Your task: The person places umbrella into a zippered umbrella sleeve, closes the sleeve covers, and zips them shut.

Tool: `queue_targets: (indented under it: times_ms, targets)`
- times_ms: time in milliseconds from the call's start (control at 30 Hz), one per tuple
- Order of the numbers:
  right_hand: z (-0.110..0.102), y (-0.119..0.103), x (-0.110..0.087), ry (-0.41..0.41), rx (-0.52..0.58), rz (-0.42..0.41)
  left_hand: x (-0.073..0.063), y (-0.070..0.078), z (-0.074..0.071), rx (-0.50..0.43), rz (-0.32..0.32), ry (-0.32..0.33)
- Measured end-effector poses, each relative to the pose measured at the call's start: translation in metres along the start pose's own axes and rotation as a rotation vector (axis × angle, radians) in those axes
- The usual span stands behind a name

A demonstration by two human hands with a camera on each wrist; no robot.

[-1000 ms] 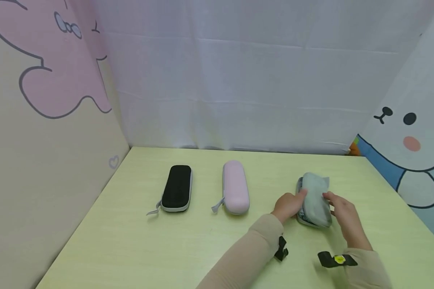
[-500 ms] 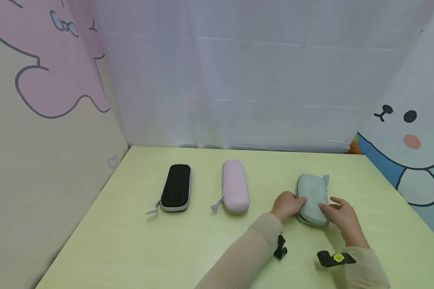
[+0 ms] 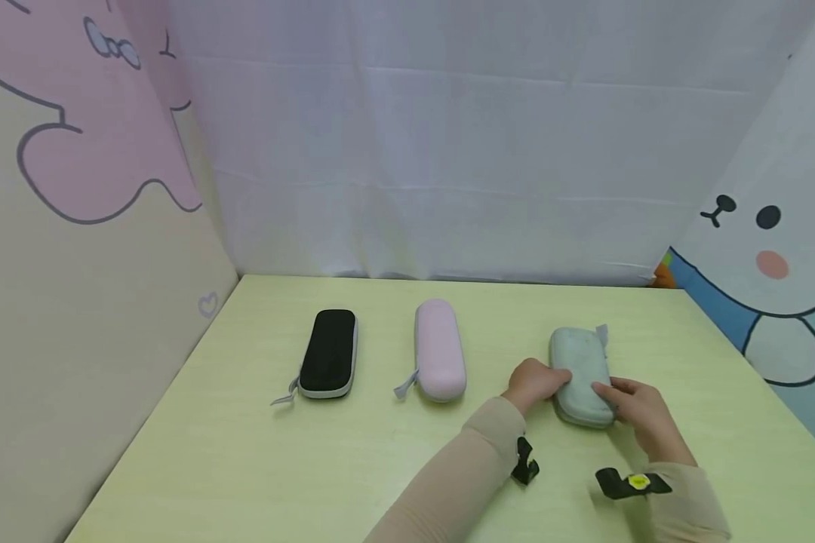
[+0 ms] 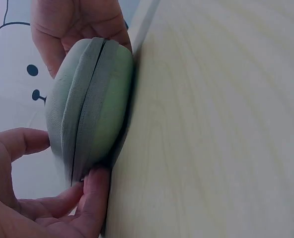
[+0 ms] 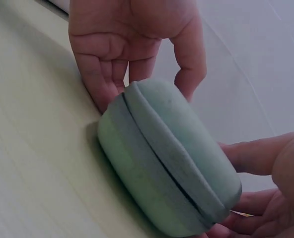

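A pale green zippered case (image 3: pixel 582 371) lies on the right part of the table, its lid down. In both wrist views a thin dark line runs along the zip band between lid and base. My left hand (image 3: pixel 536 383) grips its left side, thumb on the lid and fingers lower down near the tabletop. On the opposite side my right hand (image 3: pixel 641 411) holds the lower right edge, thumb on top and fingers against the side. A small fabric tab (image 3: pixel 602 337) sticks out at the case's far right corner. What lies inside the case is hidden.
To the left on the yellow table (image 3: pixel 299 467) lie a pink zippered case (image 3: pixel 441 351) and a black zippered case (image 3: pixel 329 353), each with a grey pull strap. A white curtain (image 3: pixel 441 151) hangs along the back edge, with printed walls on both sides.
The green case's lid has come down; its left side stood raised, with a patterned inside showing. My right hand has slid nearer along the case's edge. The case has shifted slightly left.
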State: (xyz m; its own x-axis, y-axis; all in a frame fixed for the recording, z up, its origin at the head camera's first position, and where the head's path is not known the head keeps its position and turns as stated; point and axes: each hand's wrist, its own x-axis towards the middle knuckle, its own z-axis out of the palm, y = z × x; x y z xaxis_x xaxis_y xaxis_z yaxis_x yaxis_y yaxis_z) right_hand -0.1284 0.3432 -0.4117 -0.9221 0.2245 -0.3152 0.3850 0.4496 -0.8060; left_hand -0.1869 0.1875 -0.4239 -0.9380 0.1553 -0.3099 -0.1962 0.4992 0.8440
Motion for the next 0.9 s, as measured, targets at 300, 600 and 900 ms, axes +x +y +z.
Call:
queue_targets:
  times_ms: [300, 600, 900]
  targets:
    - [0.003, -0.009, -0.008, -0.06, 0.067, -0.06, -0.004, 0.002, -0.008, -0.447, -0.115, -0.071]
    - [0.002, -0.022, -0.001, -0.076, 0.244, -0.165, -0.001, 0.003, -0.022, -0.702, -0.1, -0.098]
    - [0.003, -0.027, 0.022, -0.138, 0.36, -0.232, -0.004, 0.0, -0.029, -0.727, -0.134, -0.088]
